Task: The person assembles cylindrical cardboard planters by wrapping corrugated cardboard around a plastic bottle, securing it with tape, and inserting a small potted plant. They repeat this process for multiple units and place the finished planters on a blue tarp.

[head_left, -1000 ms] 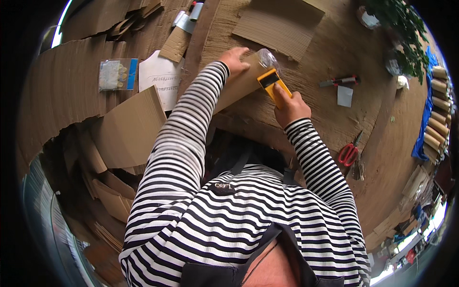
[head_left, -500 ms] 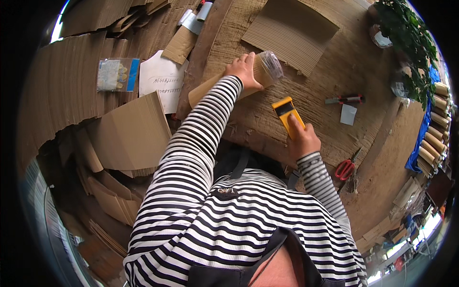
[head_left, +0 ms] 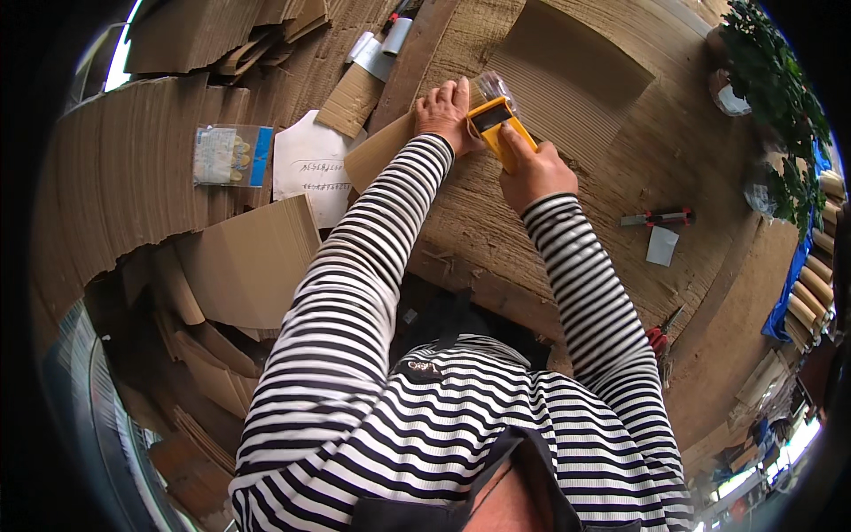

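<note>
While my left hand [head_left: 446,113] lies flat, fingers spread, on a strip of cardboard [head_left: 379,153], my right hand [head_left: 532,170] is clenched around a yellow tape dispenser [head_left: 498,129]. The dispenser rests on the far end of the strip, just beside the left hand, with its clear roll of tape [head_left: 493,87] at the upper end. The strip lies on a cardboard-covered worktable [head_left: 576,97], toward its far left part. To the left of the strip are a white sheet with handwriting [head_left: 308,167] and a clear packet with a blue edge [head_left: 230,155]. On the right of the table lie a red and black utility knife [head_left: 658,216] and a small white card [head_left: 661,246]. Red-handled scissors [head_left: 658,335] lie near my right elbow. Stacked cardboard sheets [head_left: 248,262] lie at lower left.
</note>
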Tool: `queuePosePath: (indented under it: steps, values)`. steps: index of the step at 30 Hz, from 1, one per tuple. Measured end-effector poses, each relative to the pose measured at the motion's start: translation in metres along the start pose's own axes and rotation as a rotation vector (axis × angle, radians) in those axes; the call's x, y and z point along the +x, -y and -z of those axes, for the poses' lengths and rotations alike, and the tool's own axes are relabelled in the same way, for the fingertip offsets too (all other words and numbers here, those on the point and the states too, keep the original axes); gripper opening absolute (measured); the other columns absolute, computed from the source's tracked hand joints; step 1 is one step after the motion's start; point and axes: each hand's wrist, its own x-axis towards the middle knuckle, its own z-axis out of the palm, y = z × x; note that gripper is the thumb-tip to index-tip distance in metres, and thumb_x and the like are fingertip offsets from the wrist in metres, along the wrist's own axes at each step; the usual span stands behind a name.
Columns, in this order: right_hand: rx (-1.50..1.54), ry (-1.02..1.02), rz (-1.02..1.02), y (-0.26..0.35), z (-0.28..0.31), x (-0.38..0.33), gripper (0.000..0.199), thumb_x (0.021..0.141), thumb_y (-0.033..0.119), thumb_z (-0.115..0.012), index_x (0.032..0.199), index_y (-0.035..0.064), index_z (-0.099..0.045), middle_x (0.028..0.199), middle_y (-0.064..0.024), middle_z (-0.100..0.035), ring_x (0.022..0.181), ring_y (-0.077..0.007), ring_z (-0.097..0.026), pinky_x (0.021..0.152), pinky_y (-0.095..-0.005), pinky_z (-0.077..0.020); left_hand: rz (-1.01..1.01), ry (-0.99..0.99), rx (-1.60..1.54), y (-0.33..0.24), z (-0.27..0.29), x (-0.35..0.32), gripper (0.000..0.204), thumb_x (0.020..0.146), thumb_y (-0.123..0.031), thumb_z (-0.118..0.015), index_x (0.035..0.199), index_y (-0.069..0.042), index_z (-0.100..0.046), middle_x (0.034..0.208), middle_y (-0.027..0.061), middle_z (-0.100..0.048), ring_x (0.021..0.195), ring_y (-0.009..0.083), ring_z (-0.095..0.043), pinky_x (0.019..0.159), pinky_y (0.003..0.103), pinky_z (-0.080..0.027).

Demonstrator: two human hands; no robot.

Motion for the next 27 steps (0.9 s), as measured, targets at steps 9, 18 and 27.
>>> queuePosePath:
  steps: [9,18,27]
  values:
    - [-0.055,0.195,-0.009,-0.038,-0.021,-0.034,0.066,0.078,0.019,-0.072,0.138,0.0355,-0.052,0.088,-0.0136,-0.060,0.072,-0.0304,-0.068,0.063,-0.0420,-0.0578,0.009,0.168,-0.038,0.035,0.012,0.021,0.125,0.060,-0.059,-0.085,0.155,-0.014,-0.016,0.154,0.0158,-0.033,0.140,0.0336,-0.037,0.113,0.047,-0.036]
    - [0.001,0.061,-0.066,-0.040,-0.025,-0.027,0.059,0.076,0.017,-0.071,0.130,0.0335,-0.059,0.088,-0.0119,-0.059,0.075,-0.0316,-0.067,0.067,-0.0427,-0.0567,-0.219,0.307,-0.331,0.044,0.019,0.048,0.108,0.058,-0.051,-0.088,0.140,0.001,-0.040,0.132,0.0231,-0.057,0.122,0.0329,-0.057,0.105,0.037,-0.044]
    - [0.049,0.016,-0.121,-0.088,-0.008,-0.213,0.072,0.068,0.012,-0.078,0.134,0.0323,-0.059,0.084,-0.0103,-0.053,0.070,-0.0308,-0.063,0.063,-0.0420,-0.0542,-0.427,0.582,-0.643,-0.038,-0.043,-0.054,0.108,0.061,-0.042,-0.088,0.147,-0.004,-0.035,0.133,0.0214,-0.057,0.120,0.0317,-0.058,0.105,0.038,-0.045]
